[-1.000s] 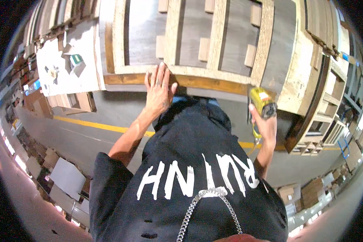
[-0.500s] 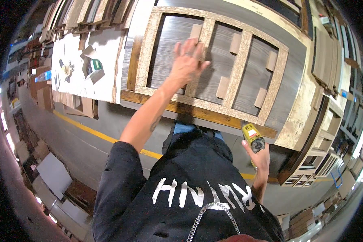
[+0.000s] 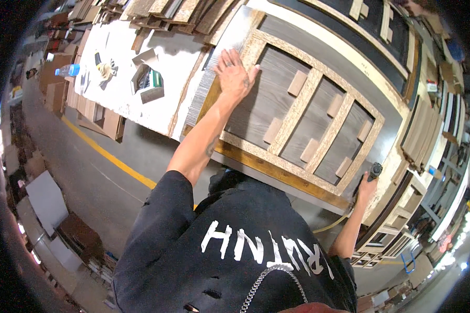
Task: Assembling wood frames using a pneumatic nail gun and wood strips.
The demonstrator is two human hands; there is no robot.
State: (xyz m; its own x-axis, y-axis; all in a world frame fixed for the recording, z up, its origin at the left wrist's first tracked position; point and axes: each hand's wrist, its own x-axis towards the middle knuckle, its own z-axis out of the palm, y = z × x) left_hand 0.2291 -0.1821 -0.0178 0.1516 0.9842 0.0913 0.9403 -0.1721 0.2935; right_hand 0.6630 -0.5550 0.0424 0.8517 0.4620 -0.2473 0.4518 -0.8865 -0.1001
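Observation:
A ladder-like particleboard frame lies on a grey wood-grain panel, with small wood blocks set against its crossbars. A brown wood strip runs along its near edge. My left hand lies with fingers spread over the frame's left end. At the near right corner my right hand is wrapped round a nail gun; only its dark end shows, and most of the tool is hidden by the hand. A pale yellow hose trails beneath that arm.
On the white-topped table at left lie an open cardboard box and a plastic bottle. Stacked wood strips stand behind. Another framed dark panel lies beyond mine. More frames are stacked at right.
My left hand has moved from a crossbar to the frame's left end. My right hand has carried the nail gun rightward to the near right corner. The view has shifted too.

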